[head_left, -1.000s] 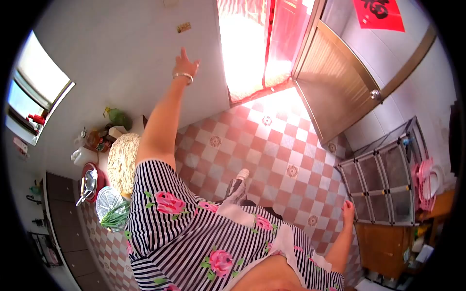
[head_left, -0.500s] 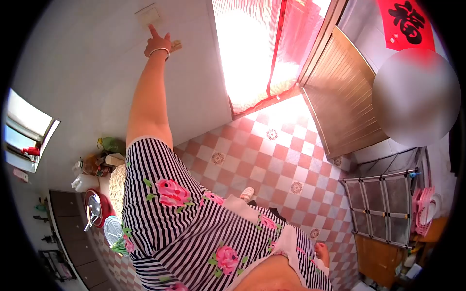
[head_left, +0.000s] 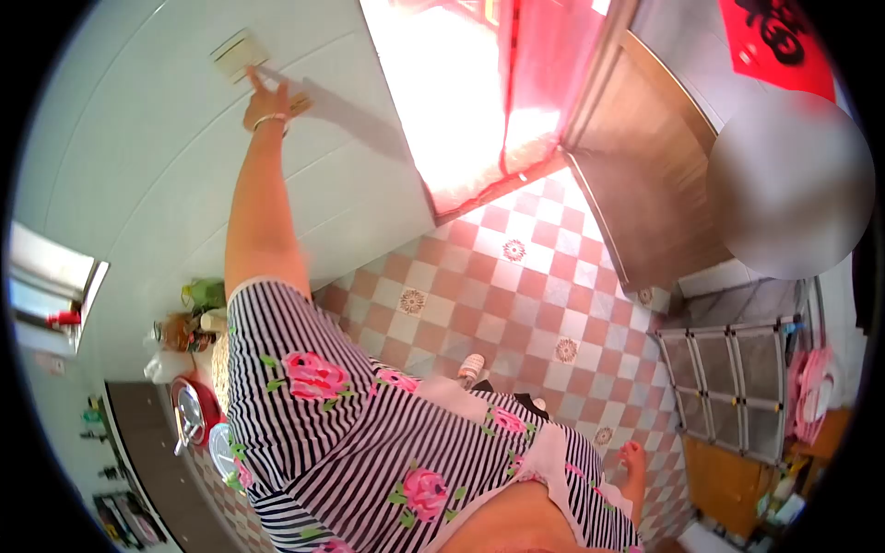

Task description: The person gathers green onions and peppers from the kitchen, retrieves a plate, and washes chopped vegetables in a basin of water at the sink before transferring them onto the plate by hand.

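Here the left hand [head_left: 265, 105] grips nothing, its extended finger touching the wall switch [head_left: 237, 55]. The right hand [head_left: 631, 453] hangs curled, contents impossible to tell

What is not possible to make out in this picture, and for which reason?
In the head view:
Left hand: too small to tell whether it presses the wall switch.
Right hand: too small to tell whether it holds anything.
Red sign: top cut off by the upper edge.
Doorway: glare washes out what lies beyond.
Round grey blur: hides what is behind it.
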Demonstrator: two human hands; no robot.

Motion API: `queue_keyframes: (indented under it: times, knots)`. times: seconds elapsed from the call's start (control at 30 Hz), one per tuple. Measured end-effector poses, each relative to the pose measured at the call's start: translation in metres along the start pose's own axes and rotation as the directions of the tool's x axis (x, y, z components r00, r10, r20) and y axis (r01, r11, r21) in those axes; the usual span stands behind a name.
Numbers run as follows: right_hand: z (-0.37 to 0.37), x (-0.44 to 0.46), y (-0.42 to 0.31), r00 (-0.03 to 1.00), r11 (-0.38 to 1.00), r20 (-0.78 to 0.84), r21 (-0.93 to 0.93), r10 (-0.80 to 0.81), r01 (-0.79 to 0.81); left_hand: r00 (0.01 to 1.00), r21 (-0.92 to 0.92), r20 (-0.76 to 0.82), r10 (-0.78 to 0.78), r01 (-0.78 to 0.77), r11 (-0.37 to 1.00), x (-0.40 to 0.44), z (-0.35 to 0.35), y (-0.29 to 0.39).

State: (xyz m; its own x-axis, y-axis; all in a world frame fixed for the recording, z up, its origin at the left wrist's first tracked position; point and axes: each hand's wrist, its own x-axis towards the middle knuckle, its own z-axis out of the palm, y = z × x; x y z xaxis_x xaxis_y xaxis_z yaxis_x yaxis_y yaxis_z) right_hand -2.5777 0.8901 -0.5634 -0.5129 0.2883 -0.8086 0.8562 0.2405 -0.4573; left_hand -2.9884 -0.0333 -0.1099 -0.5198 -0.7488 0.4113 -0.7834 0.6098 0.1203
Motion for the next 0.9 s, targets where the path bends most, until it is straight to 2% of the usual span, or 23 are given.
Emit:
queue_keyframes:
  times: [0.03,0.1,0.13,0.17,0.2,0.27,0.3,0.33,0.37,0.4,0.43,0.47,0.53,0.57,0.6,0.63,0.67,0.73,0.77,0.8,0.83,0.87,0.9]
  knots:
    - [-0.008,-0.004,0.012,0.999,0.999,-0.018,0.012,0.034,-0.034,0.997,-0.039,-0.043,0.067,-0.068,0.997,-0.013,0.007,0.0]
    - [-0.023,-0.006,0.024,0.996,0.997,-0.057,0.037,0.066,-0.064,0.994,-0.065,0.014,0.107,-0.106,0.992,-0.057,0.019,0.027]
    - [-0.029,-0.018,0.038,0.994,0.997,-0.081,0.049,0.067,-0.063,0.881,-0.036,-0.294,0.371,-0.398,0.917,-0.07,0.071,0.009]
    - [-0.039,-0.011,0.071,0.994,0.997,-0.094,0.05,0.056,-0.052,0.869,-0.144,-0.244,0.431,-0.472,0.87,-0.108,0.079,0.02]
    - [-0.046,-0.006,0.102,0.993,0.998,-0.109,0.053,0.048,-0.042,0.938,-0.171,0.116,0.327,-0.305,0.937,-0.152,0.079,0.035]
    - [-0.055,-0.016,0.157,0.988,0.995,-0.12,-0.004,0.101,-0.102,0.914,-0.307,0.243,0.324,-0.244,0.92,-0.24,0.14,0.013]
    - [-0.065,-0.031,0.161,0.989,0.99,-0.118,-0.103,0.088,-0.1,0.894,-0.678,0.058,0.445,-0.292,0.675,-0.261,0.249,-0.03]
    - [-0.076,-0.043,0.173,0.99,0.974,-0.115,-0.204,0.076,-0.098,0.779,-0.776,0.549,0.303,0.34,0.531,-0.325,0.246,-0.028]
    - [-0.086,-0.048,0.194,0.984,0.981,-0.116,-0.128,0.132,-0.147,0.642,-0.649,0.702,0.307,0.4,0.647,-0.384,0.247,-0.029]
    - [-0.097,-0.051,0.223,0.976,0.98,-0.112,-0.055,0.185,-0.192,0.523,-0.533,0.795,0.307,0.361,0.765,-0.441,0.244,-0.031]
    - [-0.106,-0.045,0.258,0.989,0.924,-0.141,-0.382,-0.047,-0.01,0.383,-0.422,0.874,0.298,0.294,0.858,-0.496,0.241,-0.034]
    - [-0.122,-0.033,0.292,0.96,0.723,-0.088,-0.677,-0.268,0.14,0.241,-0.329,0.93,0.279,0.206,0.921,-0.551,0.237,-0.03]
    - [-0.157,-0.027,0.305,0.885,0.844,-0.446,-0.518,-0.132,-0.135,-0.017,-0.226,0.974,0.225,-0.023,0.974,-0.649,0.214,-0.009]
    - [-0.182,-0.012,0.305,0.94,0.973,-0.325,-0.164,0.1,-0.16,-0.101,-0.228,0.971,0.218,-0.106,0.968,-0.686,0.207,0.008]
    - [-0.21,0.003,0.299,0.958,0.951,-0.128,0.208,0.257,-0.227,-0.183,-0.242,0.961,0.209,-0.185,0.953,-0.718,0.206,0.022]
    - [-0.237,0.001,0.271,0.971,0.756,-0.033,0.634,0.237,-0.163,-0.239,-0.267,0.948,0.208,-0.247,0.931,-0.744,0.202,0.043]
    - [-0.262,-0.006,0.241,0.985,0.386,0.029,0.918,0.168,-0.093,-0.28,-0.295,0.936,0.213,-0.295,0.909,-0.766,0.199,0.069]
    - [-0.293,0.019,0.257,0.903,0.577,-0.39,0.785,0.179,0.225,-0.313,-0.313,0.928,0.204,-0.352,0.882,-0.809,0.179,0.119]
    - [-0.308,0.023,0.244,0.87,0.967,-0.431,0.19,0.24,-0.173,-0.311,-0.306,0.931,0.194,-0.368,0.878,-0.823,0.177,0.148]
    - [-0.329,0.025,0.224,0.867,0.941,-0.422,-0.083,0.264,-0.327,-0.303,-0.299,0.934,0.189,-0.375,0.878,-0.835,0.175,0.175]
    - [-0.35,0.025,0.2,0.864,0.824,-0.413,-0.352,0.288,-0.443,-0.274,-0.296,0.94,0.205,-0.35,0.889,-0.844,0.171,0.207]
    - [-0.383,0.038,0.184,0.895,0.912,-0.331,-0.177,0.298,-0.369,-0.178,-0.276,0.955,0.236,-0.251,0.928,-0.853,0.15,0.244]
    - [-0.409,0.048,0.168,0.925,0.957,-0.253,0.011,0.283,-0.29,-0.25,-0.498,0.862,0.441,-0.249,0.831,-0.851,0.17,0.263]
